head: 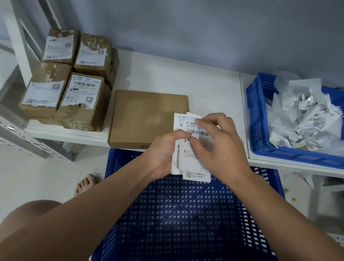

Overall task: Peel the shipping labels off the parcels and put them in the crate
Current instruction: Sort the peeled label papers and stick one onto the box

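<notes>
A small stack of white shipping labels [194, 154] hangs over the near table edge, above the big blue crate [187, 223] on the floor. My left hand [164, 151] grips the stack from the left, thumb on its face. My right hand [215, 144] pinches the top label near the barcode. A flat plain brown parcel [144, 118] lies on the table just left of my hands, with no label showing. Several taped brown parcels [71, 81] with labels stand stacked at the table's left end.
A smaller blue crate [260, 128] full of crumpled label scraps [306, 121] sits on the white table [215, 85] at the right. A metal shelf frame [5, 123] stands at the left. My knee [32, 217] and bare foot [86, 182] are on the pale floor.
</notes>
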